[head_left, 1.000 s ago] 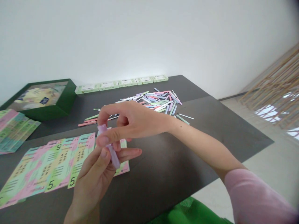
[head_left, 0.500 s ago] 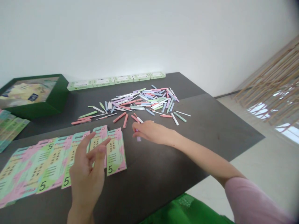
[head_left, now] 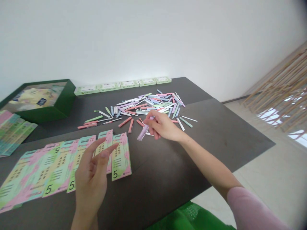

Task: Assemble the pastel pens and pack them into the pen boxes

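Fingers (head_left: 153, 123) of right hand (head_left: 163, 125) pinched, apparently, on upper end of lilac plastic stick (head_left: 143, 132), centre frame, above tabletop (head_left: 172, 166), near loose pastel sticks (head_left: 148, 107); left hand (head_left: 91, 179) open, empty, over pastel cards (head_left: 59, 169), lower left.

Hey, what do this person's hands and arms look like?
Both the left hand and the right hand are bare, with no gloves, rings or watch in view. The right forearm is bare too, up to a pale pink sleeve; the left sleeve is out of view.
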A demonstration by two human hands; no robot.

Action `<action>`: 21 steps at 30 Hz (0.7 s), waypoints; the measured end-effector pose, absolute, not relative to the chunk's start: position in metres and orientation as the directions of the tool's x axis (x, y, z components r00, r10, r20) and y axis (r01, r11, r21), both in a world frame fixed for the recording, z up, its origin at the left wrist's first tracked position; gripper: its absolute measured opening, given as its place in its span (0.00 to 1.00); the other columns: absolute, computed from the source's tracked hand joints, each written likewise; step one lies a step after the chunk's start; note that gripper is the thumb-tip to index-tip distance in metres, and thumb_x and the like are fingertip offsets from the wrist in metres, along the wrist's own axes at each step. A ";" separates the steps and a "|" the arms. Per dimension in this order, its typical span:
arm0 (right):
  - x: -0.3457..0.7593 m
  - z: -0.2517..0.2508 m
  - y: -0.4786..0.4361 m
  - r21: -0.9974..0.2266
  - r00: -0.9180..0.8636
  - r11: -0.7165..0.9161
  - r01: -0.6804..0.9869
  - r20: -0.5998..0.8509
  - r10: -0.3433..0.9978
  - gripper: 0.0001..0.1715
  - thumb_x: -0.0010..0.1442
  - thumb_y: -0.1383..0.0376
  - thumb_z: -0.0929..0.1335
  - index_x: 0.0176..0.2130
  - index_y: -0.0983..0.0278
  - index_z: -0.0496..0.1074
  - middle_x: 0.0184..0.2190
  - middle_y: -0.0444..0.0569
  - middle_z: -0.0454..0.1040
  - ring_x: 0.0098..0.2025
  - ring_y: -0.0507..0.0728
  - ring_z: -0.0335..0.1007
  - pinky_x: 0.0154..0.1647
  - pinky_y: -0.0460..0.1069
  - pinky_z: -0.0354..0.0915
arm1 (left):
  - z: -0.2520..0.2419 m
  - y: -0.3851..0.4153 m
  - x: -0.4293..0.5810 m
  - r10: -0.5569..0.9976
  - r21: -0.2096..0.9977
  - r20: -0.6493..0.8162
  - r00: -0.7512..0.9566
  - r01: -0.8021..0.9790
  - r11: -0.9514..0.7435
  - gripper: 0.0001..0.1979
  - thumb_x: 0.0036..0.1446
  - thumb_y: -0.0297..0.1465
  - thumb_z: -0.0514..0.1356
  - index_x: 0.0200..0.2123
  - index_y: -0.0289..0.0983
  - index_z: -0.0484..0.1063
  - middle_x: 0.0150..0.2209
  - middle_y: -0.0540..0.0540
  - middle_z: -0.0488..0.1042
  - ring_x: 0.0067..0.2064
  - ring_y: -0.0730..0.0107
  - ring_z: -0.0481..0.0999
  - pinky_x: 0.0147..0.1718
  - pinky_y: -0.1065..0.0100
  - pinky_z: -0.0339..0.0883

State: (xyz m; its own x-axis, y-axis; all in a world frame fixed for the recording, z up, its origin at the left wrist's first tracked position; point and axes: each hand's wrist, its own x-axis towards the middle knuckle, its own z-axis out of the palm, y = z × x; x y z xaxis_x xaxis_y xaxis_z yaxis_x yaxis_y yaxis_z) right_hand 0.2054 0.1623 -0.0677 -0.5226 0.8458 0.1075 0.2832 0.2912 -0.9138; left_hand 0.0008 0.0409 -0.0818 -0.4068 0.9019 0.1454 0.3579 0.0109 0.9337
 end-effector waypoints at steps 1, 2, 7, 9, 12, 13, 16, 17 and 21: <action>0.206 -0.059 0.165 -0.960 -0.503 0.235 0.150 0.131 0.854 0.12 0.67 0.57 0.61 0.36 0.62 0.59 0.16 0.34 0.67 0.13 0.47 0.63 0.14 0.39 0.54 | -0.079 0.043 0.002 0.906 0.940 0.154 -0.394 0.342 -0.011 0.23 0.59 0.48 0.58 0.53 0.44 0.69 0.42 0.47 0.82 0.51 0.59 0.78 0.51 0.59 0.70; 0.206 -0.050 0.166 -0.978 -0.506 0.202 0.058 0.146 0.850 0.13 0.66 0.56 0.63 0.34 0.62 0.58 0.15 0.34 0.66 0.12 0.46 0.62 0.12 0.39 0.53 | -0.076 0.046 0.004 0.912 0.943 0.166 -0.375 0.332 -0.035 0.23 0.59 0.48 0.58 0.53 0.44 0.69 0.42 0.48 0.82 0.51 0.60 0.78 0.52 0.59 0.70; 0.197 -0.022 0.165 -0.984 -0.603 0.162 -0.076 0.175 0.778 0.20 0.63 0.51 0.66 0.33 0.63 0.59 0.15 0.35 0.69 0.11 0.45 0.62 0.10 0.38 0.52 | -0.060 0.060 0.016 0.933 0.948 0.217 -0.288 0.288 -0.132 0.24 0.60 0.49 0.56 0.53 0.42 0.70 0.42 0.46 0.82 0.49 0.59 0.79 0.53 0.57 0.70; 0.195 -0.018 0.164 -0.984 -0.618 0.164 -0.075 0.175 0.767 0.21 0.63 0.50 0.65 0.33 0.63 0.59 0.14 0.35 0.68 0.11 0.45 0.61 0.10 0.38 0.52 | -0.055 0.064 0.020 0.936 0.948 0.223 -0.273 0.285 -0.143 0.25 0.60 0.49 0.55 0.53 0.41 0.71 0.42 0.46 0.82 0.48 0.58 0.80 0.53 0.56 0.71; 0.195 -0.016 0.161 -0.981 -0.628 0.191 -0.036 0.171 0.759 0.20 0.65 0.50 0.64 0.33 0.62 0.58 0.15 0.35 0.67 0.12 0.44 0.61 0.11 0.38 0.51 | -0.054 0.066 0.022 0.937 0.948 0.234 -0.258 0.274 -0.161 0.24 0.60 0.49 0.55 0.53 0.42 0.71 0.44 0.46 0.81 0.48 0.58 0.80 0.53 0.57 0.70; 0.196 -0.016 0.159 -0.976 -0.628 0.219 -0.004 0.173 0.759 0.19 0.65 0.51 0.63 0.33 0.62 0.58 0.15 0.35 0.67 0.12 0.45 0.61 0.12 0.39 0.51 | -0.055 0.066 0.021 0.940 0.950 0.233 -0.250 0.266 -0.165 0.24 0.60 0.49 0.55 0.53 0.42 0.71 0.45 0.45 0.80 0.48 0.59 0.80 0.53 0.57 0.70; 0.199 -0.010 0.152 -0.905 -0.618 0.383 0.187 0.194 0.762 0.13 0.67 0.57 0.63 0.34 0.63 0.58 0.18 0.35 0.66 0.15 0.45 0.62 0.18 0.40 0.54 | -0.058 0.067 0.017 0.961 0.947 0.196 -0.193 0.292 -0.134 0.25 0.61 0.49 0.53 0.55 0.43 0.71 0.45 0.46 0.81 0.51 0.59 0.78 0.56 0.57 0.66; 0.199 -0.008 0.149 -0.851 -0.632 0.450 0.272 0.194 0.750 0.11 0.67 0.60 0.62 0.35 0.63 0.59 0.19 0.35 0.66 0.17 0.45 0.62 0.21 0.41 0.54 | -0.059 0.068 0.016 0.972 0.936 0.175 -0.158 0.332 -0.114 0.25 0.61 0.50 0.52 0.55 0.43 0.70 0.45 0.46 0.81 0.52 0.58 0.77 0.56 0.57 0.65; 0.191 0.002 0.141 -0.557 -0.785 0.699 0.447 0.130 0.606 0.06 0.66 0.65 0.61 0.37 0.65 0.63 0.26 0.44 0.71 0.27 0.50 0.64 0.28 0.45 0.54 | -0.061 0.073 0.013 0.993 0.816 0.106 0.053 0.566 -0.117 0.25 0.60 0.50 0.51 0.49 0.41 0.75 0.41 0.46 0.81 0.45 0.56 0.79 0.46 0.59 0.69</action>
State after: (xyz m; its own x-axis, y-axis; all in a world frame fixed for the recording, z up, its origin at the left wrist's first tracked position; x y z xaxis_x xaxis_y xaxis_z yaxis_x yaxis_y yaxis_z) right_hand 0.1907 0.1406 0.0021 -0.7848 0.6059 0.1303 0.4474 0.6993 -0.5574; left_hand 0.0127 0.0728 -0.0609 0.0530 0.9930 0.1056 0.5656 -0.1170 0.8164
